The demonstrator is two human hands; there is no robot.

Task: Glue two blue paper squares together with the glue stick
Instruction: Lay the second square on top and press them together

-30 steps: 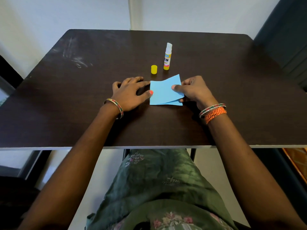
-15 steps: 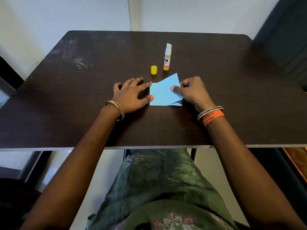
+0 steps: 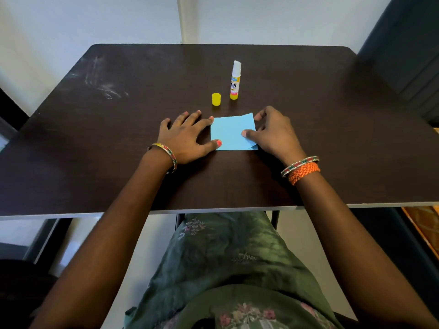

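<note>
On the dark table (image 3: pixel 99 148), left to right:

Left hand (image 3: pixel 187 136): flat, fingers spread wide, holding nothing. Thumb tip and forefinger tip touch the left edge of the paper and pin it in place. Same stance as half a second ago.

Lower blue square (image 3: pixel 254 147): flat on the table. Only a thin sliver shows at the near right corner.

Upper blue square (image 3: pixel 229 132): now nearly square over the lower one. A second ago it sat skewed, its far right corner swung well out. That skew has mostly closed. Far right corner looks slightly lifted.

Right hand (image 3: pixel 273 134): thumb on top of the upper square near its right edge, fingers curled at the far right corner. Grip underneath is hidden; cannot tell if it pinches or only presses.

Cap (image 3: pixel 216 99): off, standing just left of the stick.

Glue stick (image 3: pixel 235 80): upright, uncapped, behind the paper, apart from both hands.

Reading: sheets being aligned. Glue likely already on; pressing down appears to be what remains.
</note>
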